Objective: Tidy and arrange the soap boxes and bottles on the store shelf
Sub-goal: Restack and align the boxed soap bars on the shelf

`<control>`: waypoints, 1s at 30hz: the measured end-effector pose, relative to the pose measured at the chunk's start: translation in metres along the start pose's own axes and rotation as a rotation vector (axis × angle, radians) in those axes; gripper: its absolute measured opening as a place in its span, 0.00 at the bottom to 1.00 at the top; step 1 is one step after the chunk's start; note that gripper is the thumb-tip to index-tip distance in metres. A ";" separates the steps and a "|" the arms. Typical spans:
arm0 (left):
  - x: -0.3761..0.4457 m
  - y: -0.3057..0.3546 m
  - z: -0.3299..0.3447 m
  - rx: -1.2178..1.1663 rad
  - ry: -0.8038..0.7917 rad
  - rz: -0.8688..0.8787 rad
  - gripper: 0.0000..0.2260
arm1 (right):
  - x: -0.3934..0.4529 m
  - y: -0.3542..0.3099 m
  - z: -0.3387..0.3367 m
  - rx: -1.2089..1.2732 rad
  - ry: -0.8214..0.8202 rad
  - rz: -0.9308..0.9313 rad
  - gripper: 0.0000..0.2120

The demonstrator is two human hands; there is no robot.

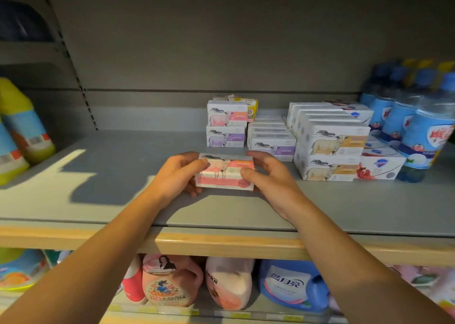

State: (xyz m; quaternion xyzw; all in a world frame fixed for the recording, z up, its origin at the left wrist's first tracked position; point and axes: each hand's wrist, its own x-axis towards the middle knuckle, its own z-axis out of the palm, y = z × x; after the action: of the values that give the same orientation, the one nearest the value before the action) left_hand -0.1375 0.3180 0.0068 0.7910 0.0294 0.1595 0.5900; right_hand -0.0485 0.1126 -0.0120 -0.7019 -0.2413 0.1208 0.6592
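Pink soap box (225, 172) held at both ends, left hand (178, 173) and right hand (267, 176) curled round it, over grey shelf (110, 176) front of centre. Box print blurred; fingers behind hidden. Blue bottles (418, 116) cut off right. Grey back panel (197, 40).

The small print on the pink soap box (225, 172) is too blurry to read, and fingers of both hands cover its two ends. The blue bottles (418, 116) on the right are fuzzy and run off the edge. The yellow-green bottles (22, 126) on the left are cut off too.
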 end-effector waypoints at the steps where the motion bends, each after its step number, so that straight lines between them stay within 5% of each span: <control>1: 0.000 0.000 0.000 0.007 -0.001 0.007 0.06 | -0.001 0.001 0.000 -0.021 -0.014 -0.016 0.29; 10: 0.002 -0.007 0.000 0.041 0.039 0.115 0.20 | -0.004 0.002 0.004 -0.212 0.055 -0.144 0.38; 14: 0.001 -0.005 0.000 0.170 0.086 0.200 0.14 | -0.004 0.003 0.004 -0.246 0.075 -0.194 0.39; 23: -0.010 0.003 0.009 0.584 0.245 0.597 0.17 | -0.011 -0.006 0.003 -0.389 0.188 -0.412 0.25; 30: -0.012 0.002 0.011 0.694 0.244 0.608 0.17 | -0.014 -0.008 0.007 -0.606 0.229 -0.432 0.24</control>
State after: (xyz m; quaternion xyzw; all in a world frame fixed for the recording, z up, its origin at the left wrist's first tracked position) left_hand -0.1457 0.3043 0.0037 0.8894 -0.0827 0.3975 0.2100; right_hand -0.0655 0.1113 -0.0074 -0.8068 -0.3332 -0.1768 0.4547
